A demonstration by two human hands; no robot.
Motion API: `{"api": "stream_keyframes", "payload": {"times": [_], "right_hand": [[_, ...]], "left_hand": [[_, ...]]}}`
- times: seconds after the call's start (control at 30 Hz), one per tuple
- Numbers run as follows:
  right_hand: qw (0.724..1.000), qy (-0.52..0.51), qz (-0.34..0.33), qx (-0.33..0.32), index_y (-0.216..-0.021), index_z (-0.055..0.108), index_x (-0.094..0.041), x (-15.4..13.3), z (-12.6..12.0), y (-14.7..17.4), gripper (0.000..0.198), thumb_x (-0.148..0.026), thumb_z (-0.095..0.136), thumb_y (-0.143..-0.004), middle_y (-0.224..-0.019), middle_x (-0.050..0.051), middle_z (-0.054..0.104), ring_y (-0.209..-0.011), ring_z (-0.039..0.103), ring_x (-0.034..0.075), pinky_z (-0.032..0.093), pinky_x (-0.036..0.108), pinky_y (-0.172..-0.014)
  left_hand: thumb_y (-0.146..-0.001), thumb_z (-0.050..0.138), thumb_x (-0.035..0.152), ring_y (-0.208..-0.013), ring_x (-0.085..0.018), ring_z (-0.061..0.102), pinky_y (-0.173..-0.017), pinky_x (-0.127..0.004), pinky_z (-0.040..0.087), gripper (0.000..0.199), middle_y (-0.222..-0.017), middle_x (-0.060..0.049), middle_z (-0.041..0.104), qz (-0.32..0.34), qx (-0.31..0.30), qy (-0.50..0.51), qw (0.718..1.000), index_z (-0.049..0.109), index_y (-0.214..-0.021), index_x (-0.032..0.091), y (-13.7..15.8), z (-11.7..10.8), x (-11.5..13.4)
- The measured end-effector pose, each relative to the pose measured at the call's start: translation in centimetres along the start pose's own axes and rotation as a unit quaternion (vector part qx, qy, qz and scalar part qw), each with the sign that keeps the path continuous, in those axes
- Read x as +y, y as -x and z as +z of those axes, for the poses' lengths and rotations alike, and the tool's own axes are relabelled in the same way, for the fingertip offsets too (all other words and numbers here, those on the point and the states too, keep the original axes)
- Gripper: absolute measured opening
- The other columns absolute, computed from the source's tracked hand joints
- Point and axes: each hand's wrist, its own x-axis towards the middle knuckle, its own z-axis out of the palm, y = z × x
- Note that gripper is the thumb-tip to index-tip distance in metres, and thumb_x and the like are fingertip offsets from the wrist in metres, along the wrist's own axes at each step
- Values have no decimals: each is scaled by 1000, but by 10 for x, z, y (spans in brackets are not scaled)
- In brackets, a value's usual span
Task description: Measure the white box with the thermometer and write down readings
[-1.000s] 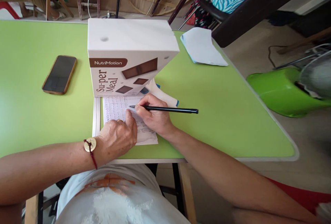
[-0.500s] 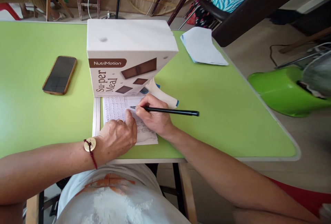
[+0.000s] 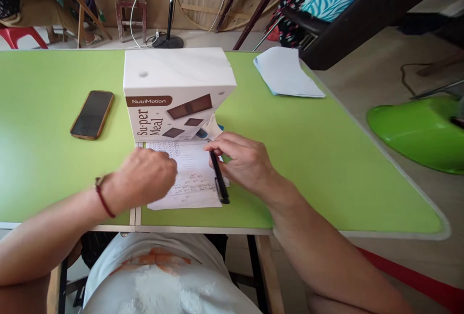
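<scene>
A sheet of handwritten paper (image 3: 192, 178) lies on the green table, its far edge at the foot of a white NutriMotion box (image 3: 177, 70). My left hand (image 3: 145, 176), slightly blurred, hovers over the sheet's left side with its fingers curled in; nothing shows in it. At the sheet's right edge, my right hand (image 3: 241, 159) grips a black pen (image 3: 219, 178) between thumb and fingers. The pen slants down toward me. Whether the right fingertips also touch the paper, I cannot tell. Behind that hand, a white piece with blue marks (image 3: 213, 128) is partly hidden.
A phone (image 3: 92, 115) lies to the left on the green table (image 3: 308, 159). Folded white paper (image 3: 286, 72) rests near the far right corner. Beyond are a wooden chair (image 3: 131, 9), a stand base (image 3: 168, 41), a green plastic object (image 3: 413, 130) and a seated person at far left.
My left hand has lifted off the paper and its pointing finger has curled in. My right hand has moved right, and the pen has swung from the writing position to point toward me.
</scene>
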Motion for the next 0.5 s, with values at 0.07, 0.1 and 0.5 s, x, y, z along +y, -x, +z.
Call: {"api": "stream_keyframes", "payload": {"times": [0.07,0.1,0.5], "right_hand": [[998,35,-17,-54,-79,72,-23,1,-3,1,16,-12,60,-82,-76,4,72,-66,64,18,45,30,-55],[995,49,-27,-80,-78,72,-23,0,-4,1,16,-11,61,-80,-74,4,72,-66,64,18,42,30,-54],[997,41,41,48,-88,75,-22,17,12,1,11,-25,68,-80,-80,5,72,-69,63,20,52,33,-59]], "left_hand": [[-95,47,28,-53,-20,59,-54,-31,44,37,-58,-7,61,-110,-58,-45,991,69,-69,13,3,-19,-21],[-96,47,38,-59,-22,61,-58,-32,46,42,-59,-8,61,-152,-68,-61,984,70,-71,14,5,-27,-32],[-70,85,56,-127,-32,60,-104,-48,52,90,-142,-21,59,-141,201,375,894,48,-139,12,-14,23,-112]]}}
